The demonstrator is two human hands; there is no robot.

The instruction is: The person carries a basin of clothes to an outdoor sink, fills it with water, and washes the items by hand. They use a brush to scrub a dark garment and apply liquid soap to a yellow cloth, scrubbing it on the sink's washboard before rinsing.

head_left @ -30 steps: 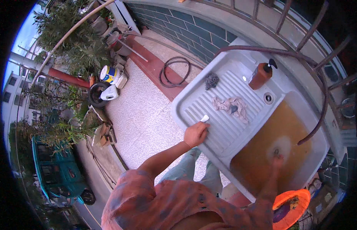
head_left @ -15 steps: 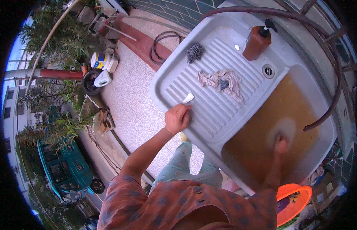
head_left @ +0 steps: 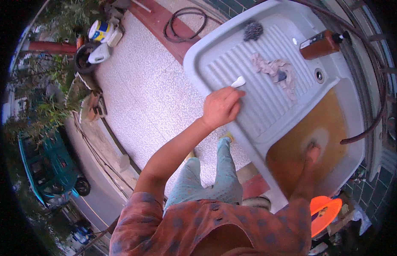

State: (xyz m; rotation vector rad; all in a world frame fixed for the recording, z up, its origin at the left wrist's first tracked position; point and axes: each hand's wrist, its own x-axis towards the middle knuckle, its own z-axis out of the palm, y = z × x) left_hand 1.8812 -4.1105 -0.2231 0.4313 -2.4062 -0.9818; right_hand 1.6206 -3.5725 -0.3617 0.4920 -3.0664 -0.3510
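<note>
Left hand (head_left: 221,106) curled loosely beside a small white plastic piece (head_left: 238,81) on the ribbed grey washboard (head_left: 266,102), near its front-left edge. Right hand (head_left: 312,152) sunk in the basin's brown water (head_left: 301,158), grip impossible to tell. Mid-wash, seemingly; next, probably reaching for the crumpled cloth (head_left: 275,70).

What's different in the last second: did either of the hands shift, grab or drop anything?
Little changed. The left hand still rests on the ribbed drainboard beside the small white piece; the right hand stays down in the brown basin water. Rag, scrubber and brown bottle unmoved.
</note>
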